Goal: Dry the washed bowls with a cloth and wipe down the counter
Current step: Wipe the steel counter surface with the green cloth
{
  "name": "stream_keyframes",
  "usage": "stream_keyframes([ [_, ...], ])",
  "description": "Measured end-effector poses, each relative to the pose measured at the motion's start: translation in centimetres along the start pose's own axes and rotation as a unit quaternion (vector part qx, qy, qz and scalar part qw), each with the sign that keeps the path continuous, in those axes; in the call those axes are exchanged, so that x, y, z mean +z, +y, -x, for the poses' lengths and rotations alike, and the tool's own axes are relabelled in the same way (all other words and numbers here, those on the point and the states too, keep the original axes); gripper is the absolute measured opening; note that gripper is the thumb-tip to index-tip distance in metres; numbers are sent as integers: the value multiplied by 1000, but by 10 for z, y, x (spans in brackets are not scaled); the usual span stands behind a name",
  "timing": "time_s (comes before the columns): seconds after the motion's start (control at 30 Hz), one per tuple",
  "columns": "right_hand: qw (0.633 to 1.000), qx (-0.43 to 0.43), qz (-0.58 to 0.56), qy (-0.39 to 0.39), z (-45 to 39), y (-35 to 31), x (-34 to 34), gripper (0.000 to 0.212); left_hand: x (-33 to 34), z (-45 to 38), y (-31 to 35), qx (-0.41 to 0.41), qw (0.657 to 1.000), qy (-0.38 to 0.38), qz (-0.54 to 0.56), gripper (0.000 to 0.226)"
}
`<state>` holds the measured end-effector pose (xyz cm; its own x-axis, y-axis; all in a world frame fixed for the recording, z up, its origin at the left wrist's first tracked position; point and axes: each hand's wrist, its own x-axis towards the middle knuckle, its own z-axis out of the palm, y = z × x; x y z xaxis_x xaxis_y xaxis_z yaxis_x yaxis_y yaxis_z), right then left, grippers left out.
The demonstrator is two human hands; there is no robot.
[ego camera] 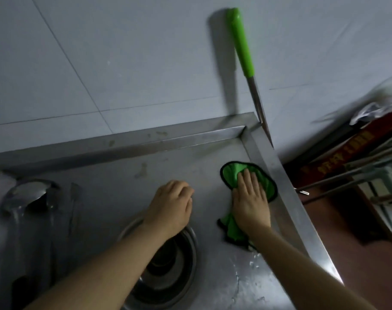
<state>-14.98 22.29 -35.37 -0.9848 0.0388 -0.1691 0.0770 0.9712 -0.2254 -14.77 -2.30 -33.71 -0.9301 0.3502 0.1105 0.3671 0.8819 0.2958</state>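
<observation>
While the right hand (pixel 249 198) is laid flat, its fingers (pixel 248 177) straight and close together, a green cloth (pixel 230 175) edged in black is pressed onto the steel bench (pixel 114 193). Part of the cloth is spread ahead of the fingertips; the rest is bunched under the wrist. The left hand (pixel 171 203) is held just beside it, fingers loosely curled and holding nothing, its wrist over stacked steel bowls (pixel 175 262). Just right of the right fingers a raised rim (pixel 277 175) is met, with bare bench left between the two hands and ahead of the left fingers up to the back rim. Beyond the corner a green-handled tool (pixel 242 45) is leaned against the wall
</observation>
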Motion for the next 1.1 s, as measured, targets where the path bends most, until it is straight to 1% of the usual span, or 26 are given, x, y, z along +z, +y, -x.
stream_keyframes([
  [0.07, 1000, -12, 11, 3, 36, -9, 12, 62, 5, -3, 12, -15, 999, -31, -27, 25],
  [0.13, 998, -43, 35, -11, 41, -6, 12, 61, 8, -8, 17, -30, 997, -44, -54, 26],
  [0.27, 994, -100, 43, -4, -10, -4, 5, 62, 15, -9, 20, -48, 995, -34, -85, 25],
  [0.4, 997, -75, 21, 6, -86, -16, -4, 59, 27, -2, 23, -43, 994, 4, -100, 31],
  [0.5, 996, -84, 19, 0, -127, -18, -12, 59, 27, -2, 25, -50, 991, -2, -122, 36],
  [0.57, 995, -94, 20, -12, -129, -15, -12, 58, 26, -2, 26, -49, 991, -11, -121, 41],
  [0.7, 992, -121, 18, -28, -98, 2, -15, 55, 20, -4, 26, -57, 992, -38, -109, 40],
  [0.77, 989, -139, 19, -43, -72, 16, -16, 55, 15, -1, 28, -59, 992, -53, -97, 44],
  [0.87, 985, -157, 13, -65, -22, 33, -17, 54, 5, 13, 44, -81, 994, -25, -64, 48],
  [0.93, 983, -167, 11, -80, 20, 42, -12, 54, 3, 30, 62, -98, 994, -7, -45, 45],
  [1.03, 976, -195, 9, -97, 97, 48, -1, 58, 3, 61, 89, -116, 993, -2, -15, 41],
  [1.1, 971, -215, 21, -103, 148, 49, 10, 58, 4, 84, 105, -145, 989, 14, 5, 38],
])
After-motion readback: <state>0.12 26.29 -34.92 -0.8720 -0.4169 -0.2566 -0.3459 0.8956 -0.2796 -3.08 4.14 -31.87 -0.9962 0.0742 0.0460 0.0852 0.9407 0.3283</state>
